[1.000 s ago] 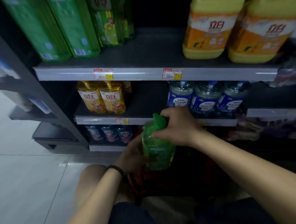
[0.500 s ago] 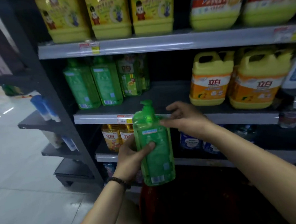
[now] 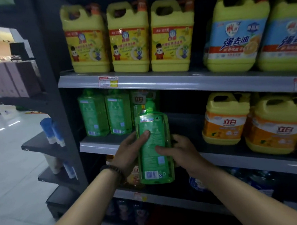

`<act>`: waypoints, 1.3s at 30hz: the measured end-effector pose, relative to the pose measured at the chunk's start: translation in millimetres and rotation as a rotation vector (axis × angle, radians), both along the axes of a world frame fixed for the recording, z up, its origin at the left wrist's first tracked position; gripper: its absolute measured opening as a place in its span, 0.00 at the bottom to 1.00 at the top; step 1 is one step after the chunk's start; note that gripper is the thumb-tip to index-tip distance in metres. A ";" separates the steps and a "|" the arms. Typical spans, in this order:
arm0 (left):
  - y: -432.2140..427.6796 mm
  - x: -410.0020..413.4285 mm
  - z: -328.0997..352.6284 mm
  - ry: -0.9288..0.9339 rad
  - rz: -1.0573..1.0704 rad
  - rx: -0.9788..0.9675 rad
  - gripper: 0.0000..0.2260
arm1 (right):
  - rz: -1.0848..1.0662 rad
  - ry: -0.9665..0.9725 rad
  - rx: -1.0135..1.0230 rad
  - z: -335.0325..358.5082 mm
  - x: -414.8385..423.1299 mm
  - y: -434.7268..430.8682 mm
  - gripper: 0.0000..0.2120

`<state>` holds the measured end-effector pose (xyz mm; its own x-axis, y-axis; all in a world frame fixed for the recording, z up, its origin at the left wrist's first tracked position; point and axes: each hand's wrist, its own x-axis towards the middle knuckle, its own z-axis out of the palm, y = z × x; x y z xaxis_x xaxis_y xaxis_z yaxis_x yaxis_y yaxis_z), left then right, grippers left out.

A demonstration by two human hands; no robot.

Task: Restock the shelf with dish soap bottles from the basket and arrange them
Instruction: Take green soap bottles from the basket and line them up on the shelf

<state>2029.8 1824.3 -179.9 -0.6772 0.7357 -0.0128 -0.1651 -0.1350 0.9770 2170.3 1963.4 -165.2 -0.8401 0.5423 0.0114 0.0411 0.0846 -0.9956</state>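
I hold a green dish soap bottle [image 3: 154,146] with a pump top upright in front of the middle shelf [image 3: 101,146], its back label facing me. My left hand [image 3: 129,153] grips its left side, thumb across the label. My right hand [image 3: 178,152] grips its right side, thumb on the label and fingers behind. Its base hangs below the shelf edge. Three matching green bottles [image 3: 106,113] stand at the left of that shelf. The red basket [image 3: 161,221] shows dimly at the bottom.
Yellow jugs [image 3: 129,38] fill the upper shelf [image 3: 159,80]. Orange-labelled yellow jugs [image 3: 249,123] stand on the middle shelf's right, with a dark gap between them and the green bottles. Lower shelves hold amber and blue bottles. A side rack [image 3: 47,144] with tubes juts left.
The bottle has risen from the basket to the middle shelf's height, and my view has tilted upward. My right hand moved from the pump top to the bottle's right side.
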 end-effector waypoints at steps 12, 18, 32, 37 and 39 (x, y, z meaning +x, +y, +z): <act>37.0 -69.0 9.5 0.190 0.166 -0.109 0.33 | -0.139 0.037 0.009 17.6 -113.1 52.5 0.17; 57.2 -103.7 -1.9 0.246 0.228 -0.188 0.32 | -0.139 0.110 0.044 -10.6 -158.5 76.2 0.26; 66.2 -112.1 -25.0 0.637 0.281 -0.462 0.37 | -0.161 0.032 0.493 -29.4 -193.7 101.1 0.30; 65.3 -108.5 -11.7 0.630 0.321 -0.519 0.19 | -0.217 -0.061 0.561 -21.4 -191.2 90.3 0.28; 59.8 -104.6 -9.2 0.643 0.334 -0.546 0.19 | -0.243 -0.092 0.583 -17.7 -184.1 84.5 0.27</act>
<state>1925.2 1884.1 -189.1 -0.8510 0.5025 0.1524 0.3993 0.4310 0.8092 1986.2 2048.0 -183.0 -0.7052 0.6442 0.2960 0.2105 0.5889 -0.7803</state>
